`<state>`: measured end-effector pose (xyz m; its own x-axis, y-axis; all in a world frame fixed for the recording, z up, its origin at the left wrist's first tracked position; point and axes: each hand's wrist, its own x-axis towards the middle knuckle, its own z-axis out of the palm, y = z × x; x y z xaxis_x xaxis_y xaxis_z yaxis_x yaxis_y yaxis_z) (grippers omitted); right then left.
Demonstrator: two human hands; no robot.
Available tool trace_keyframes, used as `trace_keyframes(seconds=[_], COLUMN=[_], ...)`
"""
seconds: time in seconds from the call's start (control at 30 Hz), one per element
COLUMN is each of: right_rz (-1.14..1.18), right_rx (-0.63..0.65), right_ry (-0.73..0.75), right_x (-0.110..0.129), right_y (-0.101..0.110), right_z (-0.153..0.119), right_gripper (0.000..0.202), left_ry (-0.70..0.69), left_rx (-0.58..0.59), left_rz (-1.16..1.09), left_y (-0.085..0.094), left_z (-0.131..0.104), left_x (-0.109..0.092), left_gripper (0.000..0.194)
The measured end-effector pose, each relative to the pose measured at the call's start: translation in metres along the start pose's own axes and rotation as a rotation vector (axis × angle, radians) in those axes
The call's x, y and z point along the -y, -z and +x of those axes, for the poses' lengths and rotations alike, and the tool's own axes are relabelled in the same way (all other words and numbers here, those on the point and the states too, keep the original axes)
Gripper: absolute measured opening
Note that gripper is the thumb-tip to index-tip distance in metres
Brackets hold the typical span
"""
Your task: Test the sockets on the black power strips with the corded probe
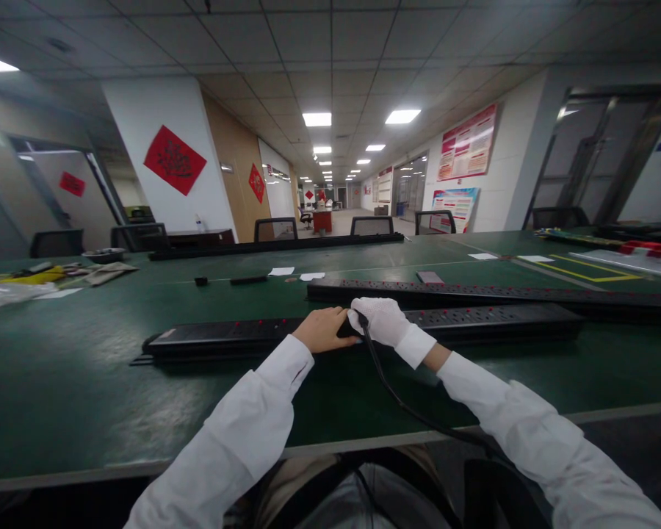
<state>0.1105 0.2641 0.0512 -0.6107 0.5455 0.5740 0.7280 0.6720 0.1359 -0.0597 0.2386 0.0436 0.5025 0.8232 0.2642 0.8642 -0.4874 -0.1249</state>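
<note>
A long black power strip with red dots lies across the green table in front of me. At its middle my bare left hand rests on the strip, thumb and fingers closing round a dark part there. Against it, my white-gloved right hand is closed on the end of a black cable. The cable runs down to the right, over the table's front edge. What lies between the two hands is mostly covered by the fingers.
Behind, more long black strips lie at the right, and another dark bar lies at the far edge. Small papers, a flat pinkish item and a small black block sit on the green table. Chairs stand beyond.
</note>
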Motion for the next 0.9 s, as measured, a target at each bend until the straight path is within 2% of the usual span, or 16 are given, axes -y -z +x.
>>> trace_keyframes(seconds=[0.47, 0.63, 0.9], right_rz=[0.036, 0.045, 0.078], right_rx=[0.006, 0.002, 0.1], right_ry=[0.021, 0.022, 0.055], right_x=[-0.0006, -0.0005, -0.0028], right_y=[0.0018, 0.0002, 0.009], right_z=[-0.0012, -0.001, -0.0012], right_gripper=[0.029, 0.028, 0.019], left_ry=[-0.013, -0.028, -0.024], left_rx=[0.008, 0.005, 0.026], left_rz=[0.014, -0.002, -0.032], left_y=[0.0026, 0.0035, 0.0071], left_z=[-0.0012, -0.002, -0.0028], left_x=[-0.0011, -0.0008, -0.0007], left_gripper=[0.039, 0.042, 0.052])
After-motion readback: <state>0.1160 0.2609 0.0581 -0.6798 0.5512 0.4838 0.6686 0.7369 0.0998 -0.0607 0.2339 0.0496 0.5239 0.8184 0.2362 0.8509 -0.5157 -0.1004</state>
